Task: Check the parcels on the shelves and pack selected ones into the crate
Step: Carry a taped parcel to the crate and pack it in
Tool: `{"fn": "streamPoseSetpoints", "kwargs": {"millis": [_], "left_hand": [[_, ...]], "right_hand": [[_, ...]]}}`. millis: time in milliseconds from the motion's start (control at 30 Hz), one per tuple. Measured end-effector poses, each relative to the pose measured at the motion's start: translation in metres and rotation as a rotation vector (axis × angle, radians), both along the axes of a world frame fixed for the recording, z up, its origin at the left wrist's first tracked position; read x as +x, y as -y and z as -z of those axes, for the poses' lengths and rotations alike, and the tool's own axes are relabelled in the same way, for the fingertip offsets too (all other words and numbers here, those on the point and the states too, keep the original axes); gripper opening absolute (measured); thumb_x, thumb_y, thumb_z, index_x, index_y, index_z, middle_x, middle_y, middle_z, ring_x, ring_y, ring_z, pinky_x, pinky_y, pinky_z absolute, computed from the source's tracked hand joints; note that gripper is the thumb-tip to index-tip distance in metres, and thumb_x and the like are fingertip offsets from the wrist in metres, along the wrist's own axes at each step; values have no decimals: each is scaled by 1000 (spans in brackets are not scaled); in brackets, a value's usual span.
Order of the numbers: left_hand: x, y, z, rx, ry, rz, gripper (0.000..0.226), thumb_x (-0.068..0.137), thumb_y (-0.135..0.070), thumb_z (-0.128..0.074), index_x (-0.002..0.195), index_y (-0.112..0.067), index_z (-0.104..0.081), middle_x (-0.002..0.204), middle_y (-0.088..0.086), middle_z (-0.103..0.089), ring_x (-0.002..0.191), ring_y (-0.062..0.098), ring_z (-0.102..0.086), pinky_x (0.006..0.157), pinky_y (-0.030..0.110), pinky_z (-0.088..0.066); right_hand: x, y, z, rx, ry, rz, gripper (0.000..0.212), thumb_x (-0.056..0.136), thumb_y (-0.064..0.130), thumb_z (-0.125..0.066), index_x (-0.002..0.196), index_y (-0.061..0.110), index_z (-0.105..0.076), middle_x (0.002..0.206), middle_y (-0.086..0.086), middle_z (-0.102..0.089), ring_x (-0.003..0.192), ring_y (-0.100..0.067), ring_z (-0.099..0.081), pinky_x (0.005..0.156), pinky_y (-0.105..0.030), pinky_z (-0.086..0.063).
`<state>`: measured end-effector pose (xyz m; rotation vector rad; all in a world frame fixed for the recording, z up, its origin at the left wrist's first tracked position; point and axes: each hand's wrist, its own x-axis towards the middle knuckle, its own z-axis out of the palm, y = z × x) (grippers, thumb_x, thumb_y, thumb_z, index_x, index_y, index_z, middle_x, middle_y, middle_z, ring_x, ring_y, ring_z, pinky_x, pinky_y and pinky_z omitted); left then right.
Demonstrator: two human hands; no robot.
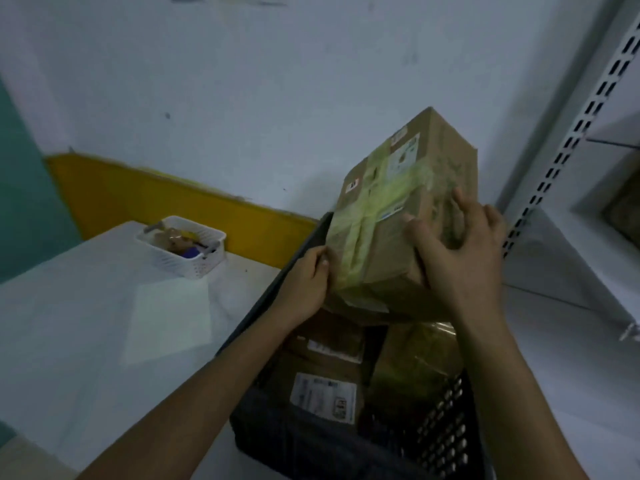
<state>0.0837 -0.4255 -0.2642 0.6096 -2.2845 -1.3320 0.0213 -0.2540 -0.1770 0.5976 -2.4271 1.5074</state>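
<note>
Facing white slotted shelving on the right, with what looks like one more brown parcel sitting on it at the picture's edge. Looking down across a pale table on the left. Working over a dark perforated crate standing between table and shelving.

Holding a tall, tape-bound cardboard parcel tilted above the crate's far end, its bottom edge seeming to be resting on the load beneath, though not telling for certain. Seeing at least two items already packed inside: a labelled parcel and, just beside it, a greenish film-wrapped parcel. Judging the packing, then, to be well under way, with the crate filling up.

Passing over a small white basket of odds and ends on the table's far side, well apart from the crate.

Clasping the cardboard parcel's right face with the right hand, fingers spread, thumb wrapping the near corner. Gripping its lower left edge with the left hand, fingers curling against the tape.

Reckoning what is remaining: settling this one in, then checking whatever is waiting on the shelves.
</note>
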Motion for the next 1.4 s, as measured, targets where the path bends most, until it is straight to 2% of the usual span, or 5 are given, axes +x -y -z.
{"fn": "streamPoseSetpoints", "kwargs": {"millis": [400,567,700,933,1400], "left_hand": [[-27,48,47,-85,169,504,29,101,-24,-39,112,-9,-61,107,12,-67,95,24,-62,76,29,-48],[-31,56,56,315,234,499,42,101,-38,-30,135,-20,-48,133,5,-56,122,20,-51,107,41,-38],[-22,57,38,371,28,313,38,104,-28,-30,139,-18,-41,119,-7,-52,112,10,-49,86,19,-41],[-21,117,21,8,-157,200,74,80,-72,-43,140,-30,-44,133,-1,-54,116,16,-56,90,43,-53],[-21,102,-4,-347,62,217,127,44,-81,-69,147,-17,-32,148,6,-34,131,27,-35,104,43,-39]], "right_hand": [[45,85,-2,618,-206,348,74,76,69,-49,141,36,-36,149,-5,-26,126,-38,-33,100,-48,-33],[39,90,11,520,-100,357,73,71,70,-51,136,38,-41,145,-1,-30,126,-35,-35,102,-52,-37],[28,85,18,233,54,321,72,67,72,-53,132,43,-44,138,5,-37,122,-22,-45,96,-50,-46],[0,80,34,-341,425,74,26,91,39,-56,112,29,-65,108,5,-69,95,-11,-66,83,-31,-55],[-37,69,57,234,76,235,29,95,22,-54,121,17,-65,108,5,-66,83,-7,-59,70,-24,-47]]}}
